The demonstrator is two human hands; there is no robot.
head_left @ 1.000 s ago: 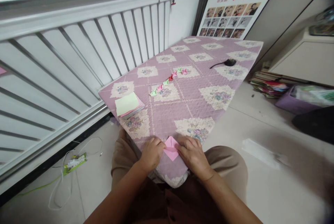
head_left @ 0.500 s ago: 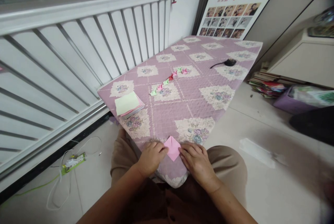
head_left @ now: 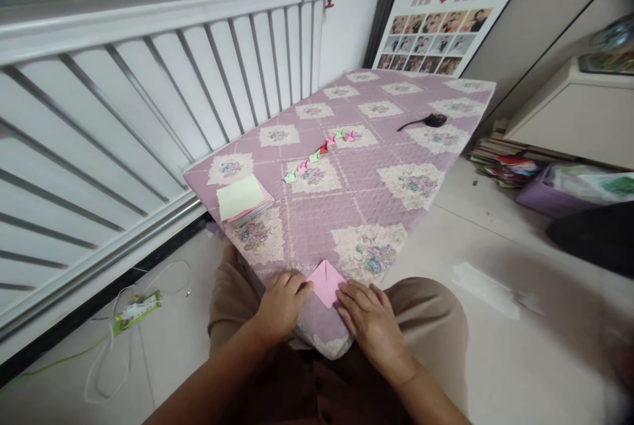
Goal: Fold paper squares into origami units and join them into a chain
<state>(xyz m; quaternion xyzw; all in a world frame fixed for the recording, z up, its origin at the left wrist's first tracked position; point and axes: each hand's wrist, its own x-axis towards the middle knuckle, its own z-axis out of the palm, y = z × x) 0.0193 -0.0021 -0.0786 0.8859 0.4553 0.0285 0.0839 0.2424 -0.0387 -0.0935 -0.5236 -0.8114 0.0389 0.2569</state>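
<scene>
Legs: brown trousers (head_left: pixel 428 319) showed on both sides of the table's near corner.
Left hand: the left hand (head_left: pixel 282 303) touched the pink paper's left corner, its fingers loosely curled; whether they pinched it could not be told.
Right hand: the right hand (head_left: pixel 369 319) lay unclenched, fingers stretched out over the paper's right corner.
Pink paper: the pink paper (head_left: pixel 327 286) lay between the hands near the table's closest corner, a folded diamond with a dark slit running down from its far point.
Table: the table (head_left: pixel 321 220) wore a mauve cloth with cream, flowered patches.
Paper stack: to the left, near the table's edge, sat a paper stack (head_left: pixel 241 198), pale green sheet uppermost, pink showing beneath.
Small folded pieces: farther in, small folded pieces (head_left: pixel 315 157) in green, pink and red made a slanting row.
Black object: a black object (head_left: pixel 435 120) with a thin tail rested toward the far right side.
Floor: a power strip (head_left: pixel 137 311) with white cords lay at left; a purple bin (head_left: pixel 557 194) stood at right.
Beyond: a white radiator (head_left: pixel 232 75) ran along the left wall, and a photo board (head_left: pixel 443 26) leaned behind the table.
</scene>
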